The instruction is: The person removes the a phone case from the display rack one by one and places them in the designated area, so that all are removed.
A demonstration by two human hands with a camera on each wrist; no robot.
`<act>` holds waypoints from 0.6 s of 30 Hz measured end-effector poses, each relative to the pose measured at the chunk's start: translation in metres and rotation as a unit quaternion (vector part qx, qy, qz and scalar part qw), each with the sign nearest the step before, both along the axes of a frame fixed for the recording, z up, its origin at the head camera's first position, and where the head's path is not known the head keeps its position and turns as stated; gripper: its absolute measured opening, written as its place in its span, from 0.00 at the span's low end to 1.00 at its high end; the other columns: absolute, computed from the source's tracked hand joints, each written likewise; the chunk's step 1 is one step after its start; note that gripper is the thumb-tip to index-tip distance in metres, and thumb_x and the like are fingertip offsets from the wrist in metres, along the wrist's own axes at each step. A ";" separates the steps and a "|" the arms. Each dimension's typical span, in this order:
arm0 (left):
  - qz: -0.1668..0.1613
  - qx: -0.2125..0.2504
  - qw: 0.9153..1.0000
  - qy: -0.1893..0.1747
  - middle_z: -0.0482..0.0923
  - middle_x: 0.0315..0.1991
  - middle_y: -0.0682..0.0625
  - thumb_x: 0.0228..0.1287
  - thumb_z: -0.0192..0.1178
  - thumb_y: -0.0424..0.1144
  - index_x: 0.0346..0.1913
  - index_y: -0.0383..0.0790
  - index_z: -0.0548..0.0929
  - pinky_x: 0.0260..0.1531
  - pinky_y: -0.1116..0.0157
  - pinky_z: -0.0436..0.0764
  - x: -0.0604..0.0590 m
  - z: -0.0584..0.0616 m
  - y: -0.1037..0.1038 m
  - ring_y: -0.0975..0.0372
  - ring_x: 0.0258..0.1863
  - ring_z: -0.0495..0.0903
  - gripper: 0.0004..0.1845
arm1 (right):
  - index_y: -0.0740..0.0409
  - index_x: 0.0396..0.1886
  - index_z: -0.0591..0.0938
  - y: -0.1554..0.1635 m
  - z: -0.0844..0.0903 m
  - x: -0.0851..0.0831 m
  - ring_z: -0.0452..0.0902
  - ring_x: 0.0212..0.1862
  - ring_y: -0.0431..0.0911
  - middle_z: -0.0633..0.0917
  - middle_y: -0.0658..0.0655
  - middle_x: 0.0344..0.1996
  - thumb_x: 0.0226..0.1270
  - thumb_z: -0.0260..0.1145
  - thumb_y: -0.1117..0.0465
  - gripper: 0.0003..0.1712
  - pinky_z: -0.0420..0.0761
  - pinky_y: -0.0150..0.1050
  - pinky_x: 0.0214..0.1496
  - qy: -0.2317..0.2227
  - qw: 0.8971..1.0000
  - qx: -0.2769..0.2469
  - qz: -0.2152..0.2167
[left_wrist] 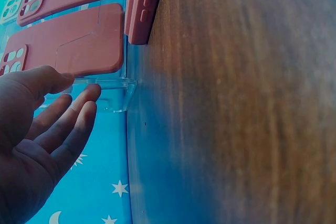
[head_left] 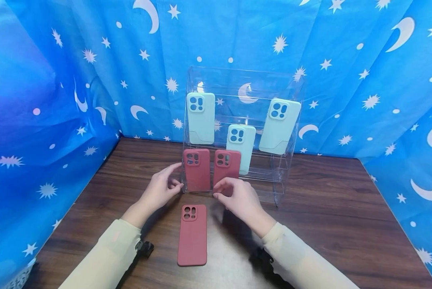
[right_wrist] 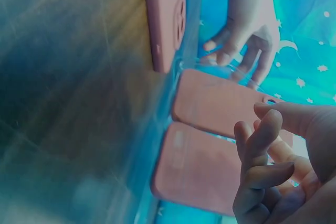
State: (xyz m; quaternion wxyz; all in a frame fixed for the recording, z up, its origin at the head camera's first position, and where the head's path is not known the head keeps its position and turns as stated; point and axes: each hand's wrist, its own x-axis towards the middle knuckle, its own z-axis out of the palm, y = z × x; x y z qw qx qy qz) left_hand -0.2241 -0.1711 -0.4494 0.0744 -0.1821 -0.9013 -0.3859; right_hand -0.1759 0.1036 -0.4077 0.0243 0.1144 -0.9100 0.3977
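Note:
A clear acrylic display stand [head_left: 279, 188] holds phone cases with camera cutouts. On its lowest tier stand two red phone cases, a left one [head_left: 197, 172] and a right one [head_left: 227, 169]. My left hand [head_left: 160, 187] is at the stand's lower left side, fingers loosely bent beside the left red case and holding nothing. In front of the right red case is my right hand [head_left: 242, 198], thumb and fingers relaxed with nothing between them in the right wrist view. It hides that case's lower edge. A third red phone case [head_left: 192, 241] lies flat on the table, between my forearms.
Higher on the stand are three mint green phone cases, at left [head_left: 202, 125], middle [head_left: 246, 148] and right [head_left: 281, 127]. The dark wooden table [head_left: 331, 216] meets a blue curtain [head_left: 237, 32] with moons and stars behind and on both sides.

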 end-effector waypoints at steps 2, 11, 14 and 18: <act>-0.001 0.001 1.000 -0.001 0.81 0.62 0.42 0.63 0.69 0.29 0.76 0.44 0.69 0.35 0.69 0.87 0.000 0.000 0.000 0.62 0.38 0.87 0.38 | 0.43 0.39 0.89 0.003 0.005 0.000 0.81 0.21 0.36 0.90 0.41 0.32 0.63 0.77 0.56 0.07 0.81 0.39 0.36 -0.003 1.000 0.003 -0.005; -0.001 0.004 1.000 -0.001 0.81 0.62 0.42 0.64 0.69 0.29 0.76 0.44 0.69 0.34 0.70 0.87 0.000 -0.001 0.000 0.62 0.38 0.87 0.38 | 0.44 0.43 0.88 0.022 0.021 -0.008 0.76 0.23 0.38 0.90 0.44 0.37 0.64 0.76 0.55 0.09 0.77 0.38 0.30 0.046 0.998 0.026 -0.035; -0.002 0.005 1.000 0.000 0.81 0.62 0.42 0.64 0.69 0.29 0.76 0.44 0.69 0.34 0.70 0.87 0.000 -0.001 0.000 0.62 0.38 0.87 0.38 | 0.44 0.45 0.88 0.029 0.027 -0.013 0.75 0.22 0.40 0.91 0.45 0.38 0.64 0.76 0.56 0.10 0.75 0.38 0.26 0.073 0.996 0.017 -0.046; 0.000 0.005 1.000 -0.001 0.80 0.63 0.42 0.64 0.69 0.29 0.76 0.43 0.69 0.35 0.69 0.87 0.000 0.000 0.000 0.62 0.39 0.87 0.38 | 0.45 0.47 0.88 0.034 0.031 -0.018 0.76 0.22 0.41 0.90 0.45 0.37 0.65 0.76 0.57 0.12 0.75 0.38 0.25 0.106 0.992 0.015 -0.061</act>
